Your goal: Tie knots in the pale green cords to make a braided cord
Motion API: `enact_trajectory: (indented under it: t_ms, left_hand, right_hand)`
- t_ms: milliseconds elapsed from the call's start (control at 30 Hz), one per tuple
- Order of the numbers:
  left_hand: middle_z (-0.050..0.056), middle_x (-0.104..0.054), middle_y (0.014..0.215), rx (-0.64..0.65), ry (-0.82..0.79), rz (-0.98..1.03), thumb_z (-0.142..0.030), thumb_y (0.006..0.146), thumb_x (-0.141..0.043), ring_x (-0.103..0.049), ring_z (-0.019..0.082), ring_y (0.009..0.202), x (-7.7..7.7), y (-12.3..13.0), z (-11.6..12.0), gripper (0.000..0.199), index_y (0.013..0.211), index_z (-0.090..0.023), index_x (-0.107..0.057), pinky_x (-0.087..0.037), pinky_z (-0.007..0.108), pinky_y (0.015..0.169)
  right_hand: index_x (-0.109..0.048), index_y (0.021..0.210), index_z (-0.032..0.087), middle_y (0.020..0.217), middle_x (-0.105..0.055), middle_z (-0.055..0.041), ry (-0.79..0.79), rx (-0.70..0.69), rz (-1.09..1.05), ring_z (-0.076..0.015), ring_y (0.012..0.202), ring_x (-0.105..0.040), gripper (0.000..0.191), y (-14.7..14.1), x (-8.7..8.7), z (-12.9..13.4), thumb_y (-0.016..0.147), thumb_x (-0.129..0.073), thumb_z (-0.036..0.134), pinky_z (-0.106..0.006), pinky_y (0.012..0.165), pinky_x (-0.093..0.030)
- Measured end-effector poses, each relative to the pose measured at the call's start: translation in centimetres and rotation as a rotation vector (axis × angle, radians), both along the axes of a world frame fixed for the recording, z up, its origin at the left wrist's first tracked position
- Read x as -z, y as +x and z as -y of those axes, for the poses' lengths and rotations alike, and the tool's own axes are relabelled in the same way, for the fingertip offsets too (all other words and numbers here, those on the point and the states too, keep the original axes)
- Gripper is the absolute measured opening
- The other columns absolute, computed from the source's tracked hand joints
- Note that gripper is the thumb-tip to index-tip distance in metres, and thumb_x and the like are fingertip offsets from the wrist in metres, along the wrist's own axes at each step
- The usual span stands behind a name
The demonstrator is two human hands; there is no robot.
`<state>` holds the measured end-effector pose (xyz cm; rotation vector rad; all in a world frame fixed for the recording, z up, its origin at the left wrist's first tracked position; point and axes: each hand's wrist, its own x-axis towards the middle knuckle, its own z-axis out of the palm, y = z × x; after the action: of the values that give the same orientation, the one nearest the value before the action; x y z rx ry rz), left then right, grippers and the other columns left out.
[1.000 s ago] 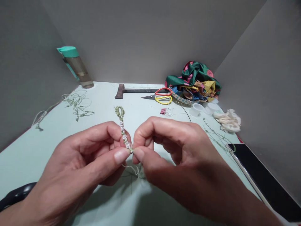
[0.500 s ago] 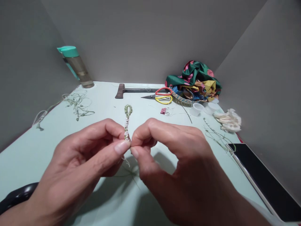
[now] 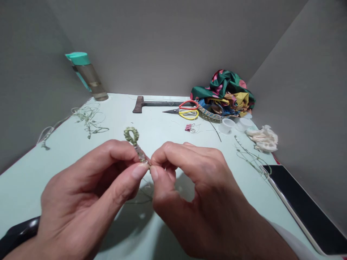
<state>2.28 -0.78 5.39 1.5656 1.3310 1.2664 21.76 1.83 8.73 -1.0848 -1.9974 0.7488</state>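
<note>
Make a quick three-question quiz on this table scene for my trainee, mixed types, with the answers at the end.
1. True or false: the left hand pinches the looped cord between thumb and fingers.
2. What colour is the lid on the bottle? A) red B) turquoise C) white
3. Fill in: the scissors have one red handle and one ____ handle.

Key: 1. true; 2. B; 3. yellow

Dim light leaves the wall (image 3: 151, 43) murky at twelve o'clock; soft shadows (image 3: 124, 224) pool near six; the knotted cord (image 3: 139, 152) blurs slightly; wide-angle distortion tilts the bottle (image 3: 94, 81) at ten.
</note>
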Motion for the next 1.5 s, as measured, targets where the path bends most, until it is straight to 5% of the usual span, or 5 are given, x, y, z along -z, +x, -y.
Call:
enact_trajectory:
  t_ms: [133, 533, 833, 1200, 1500]
  left_hand:
    - [-0.002, -0.073, 0.086, -0.112, 0.086, -0.071, -0.047, 0.097, -0.084, -0.063, 0.017, 0.066, 0.0, 0.1, -0.2, 0.016, 0.091, -0.035, -0.076, -0.051, 0.024, 0.054]
    - [0.002, -0.066, 0.071, 0.108, -0.24, 0.271, -0.049, 0.083, -0.094, -0.067, 0.022, 0.07, -1.6, 0.6, -2.8, 0.03, 0.086, -0.025, -0.077, -0.058, 0.028, 0.058]
    - [-0.004, -0.053, 0.06, 0.347, -0.467, 0.436, -0.042, 0.078, -0.097, -0.037, 0.009, 0.052, -2.3, 0.3, -3.2, 0.029, 0.068, -0.022, -0.078, -0.042, 0.016, 0.041]
    - [-0.002, -0.055, 0.063, 0.342, -0.39, 0.403, -0.044, 0.085, -0.093, -0.039, 0.009, 0.055, -2.0, 0.0, -2.6, 0.026, 0.072, -0.025, -0.083, -0.045, 0.013, 0.045]
    - [-0.003, -0.052, 0.061, 0.285, -0.298, 0.157, -0.062, 0.093, -0.088, -0.041, 0.01, 0.054, -1.1, -0.9, -2.0, 0.033, 0.084, -0.03, -0.085, -0.044, 0.015, 0.046]
  right_hand:
    - [-0.055, 0.071, 0.023, 0.065, -0.06, 0.0064, 0.032, -0.035, 0.003, -0.0122, 0.062, -0.052, 0.02, -0.2, 0.2, -0.2, 0.089, -0.062, 0.016, -0.032, 0.066, -0.041]
    - [-0.039, 0.071, 0.024, 0.06, -0.041, 0.0098, 0.105, -0.009, -0.083, -0.0085, 0.055, -0.038, 0.033, -1.1, 1.5, -0.2, 0.092, -0.058, 0.009, -0.028, 0.055, -0.031]
    - [-0.037, 0.068, 0.025, 0.061, -0.047, 0.008, 0.167, -0.183, 0.146, -0.0111, 0.056, -0.043, 0.044, 0.3, -0.2, -0.7, 0.09, -0.068, 0.004, -0.031, 0.059, -0.035]
    - [-0.071, 0.093, 0.027, 0.083, -0.064, 0.0068, -0.462, -0.209, -0.214, -0.0124, 0.079, -0.056, 0.01, 1.9, -0.5, -2.4, 0.094, -0.08, 0.023, -0.026, 0.071, -0.043]
    - [-0.059, 0.075, 0.025, 0.074, -0.053, 0.0047, -0.697, -0.225, -0.56, -0.0141, 0.07, -0.046, 0.024, 0.3, -1.1, -2.2, 0.088, -0.077, 0.015, -0.028, 0.059, -0.04]
